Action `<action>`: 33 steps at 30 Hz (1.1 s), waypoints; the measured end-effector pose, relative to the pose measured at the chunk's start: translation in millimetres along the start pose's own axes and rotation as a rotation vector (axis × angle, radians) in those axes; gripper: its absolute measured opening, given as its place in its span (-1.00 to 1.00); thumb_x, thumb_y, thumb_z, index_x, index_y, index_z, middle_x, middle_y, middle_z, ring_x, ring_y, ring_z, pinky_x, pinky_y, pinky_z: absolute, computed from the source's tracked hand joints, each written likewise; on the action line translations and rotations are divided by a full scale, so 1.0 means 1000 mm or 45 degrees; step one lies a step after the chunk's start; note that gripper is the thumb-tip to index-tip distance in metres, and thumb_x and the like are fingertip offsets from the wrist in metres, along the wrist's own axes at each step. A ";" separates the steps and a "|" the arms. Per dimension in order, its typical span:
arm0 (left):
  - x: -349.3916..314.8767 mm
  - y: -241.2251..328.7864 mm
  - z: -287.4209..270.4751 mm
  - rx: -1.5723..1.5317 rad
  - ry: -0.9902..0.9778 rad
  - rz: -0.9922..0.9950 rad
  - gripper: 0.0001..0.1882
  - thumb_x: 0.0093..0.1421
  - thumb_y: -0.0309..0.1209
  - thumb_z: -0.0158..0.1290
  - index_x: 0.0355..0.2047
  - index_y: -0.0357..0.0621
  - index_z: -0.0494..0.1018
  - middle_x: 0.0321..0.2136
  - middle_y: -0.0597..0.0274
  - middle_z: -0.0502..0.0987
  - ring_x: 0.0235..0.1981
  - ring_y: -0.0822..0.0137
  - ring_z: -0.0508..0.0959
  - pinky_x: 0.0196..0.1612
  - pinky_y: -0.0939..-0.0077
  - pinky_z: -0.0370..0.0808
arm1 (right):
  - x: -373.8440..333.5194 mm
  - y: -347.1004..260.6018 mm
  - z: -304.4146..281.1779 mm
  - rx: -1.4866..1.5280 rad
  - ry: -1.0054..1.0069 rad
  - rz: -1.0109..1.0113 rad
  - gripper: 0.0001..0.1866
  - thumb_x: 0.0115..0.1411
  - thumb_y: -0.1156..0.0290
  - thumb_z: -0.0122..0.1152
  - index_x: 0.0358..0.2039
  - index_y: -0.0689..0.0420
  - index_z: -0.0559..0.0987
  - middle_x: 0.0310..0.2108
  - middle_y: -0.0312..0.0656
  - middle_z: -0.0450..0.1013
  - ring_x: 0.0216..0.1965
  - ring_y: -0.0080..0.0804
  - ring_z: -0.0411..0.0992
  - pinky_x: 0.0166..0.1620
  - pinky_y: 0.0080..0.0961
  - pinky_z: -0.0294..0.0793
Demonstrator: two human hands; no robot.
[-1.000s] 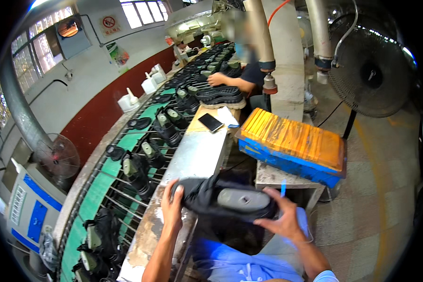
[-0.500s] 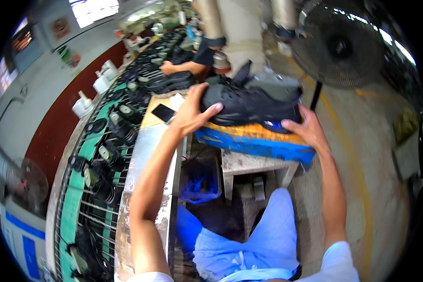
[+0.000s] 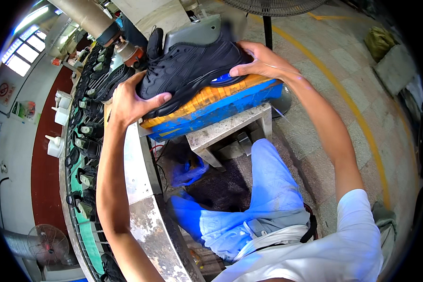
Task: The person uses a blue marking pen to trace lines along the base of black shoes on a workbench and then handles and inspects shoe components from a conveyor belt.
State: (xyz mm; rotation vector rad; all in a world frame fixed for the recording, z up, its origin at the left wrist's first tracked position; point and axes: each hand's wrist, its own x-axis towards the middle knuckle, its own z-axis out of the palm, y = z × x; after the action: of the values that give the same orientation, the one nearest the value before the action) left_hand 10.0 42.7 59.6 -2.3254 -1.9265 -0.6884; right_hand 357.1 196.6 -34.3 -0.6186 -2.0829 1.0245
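A black sneaker with a grey-green shoe last in its opening is held sideways between my two hands, toe to the left. My left hand grips the toe, thumb along the sole edge. At the heel, my right hand is closed on the shoe, its thumb near a shiny blue patch on the sole. Directly beneath is a block with an orange-yellow top and blue sides; whether the sole touches it I cannot tell.
A worn metal-topped bench runs along my left, with a green conveyor rack of black shoes beyond. The block rests on a grey stool. A cylindrical machine head hangs by the toe; a fan stands behind.
My view has turned and come closer to the shoe. The sneaker now sits further left and higher in the picture, tilted with its heel up. Both hands keep their hold.
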 end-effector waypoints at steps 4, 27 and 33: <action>-0.009 -0.006 0.017 0.012 0.212 0.100 -0.03 -0.15 0.09 0.52 0.08 -0.51 0.56 -0.11 -0.24 0.69 -0.07 0.00 0.74 0.10 0.22 0.61 | 0.001 0.000 0.000 0.013 0.008 -0.037 0.19 -0.06 -0.04 0.70 0.38 0.47 0.32 0.33 0.27 0.39 0.37 0.00 0.37 0.44 -0.23 0.27; -0.055 -0.060 0.046 -1.333 0.251 -0.154 -0.01 0.22 -0.12 0.39 0.51 -0.25 0.16 0.31 -0.07 0.43 0.30 0.15 0.48 0.43 0.25 0.31 | 0.008 0.001 0.008 0.040 0.003 -0.050 0.10 0.02 -0.04 0.66 0.36 0.44 0.36 0.33 0.31 0.37 0.42 0.09 0.30 0.48 -0.13 0.20; -0.050 -0.073 0.045 -1.280 0.218 -0.213 0.02 0.13 -0.28 0.46 0.50 -0.25 0.18 0.29 0.01 0.47 0.27 0.21 0.52 0.35 0.31 0.42 | 0.003 -0.010 0.004 0.018 0.025 -0.023 0.07 -0.01 -0.05 0.68 0.33 0.39 0.42 0.24 0.21 0.48 0.30 -0.01 0.44 0.40 -0.15 0.32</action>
State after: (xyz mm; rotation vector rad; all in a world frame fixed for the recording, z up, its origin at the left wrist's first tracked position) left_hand -51.6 26.5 -16.9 -2.3587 -1.9498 -2.1993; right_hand 351.4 191.1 -27.2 -0.5997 -2.0588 1.0181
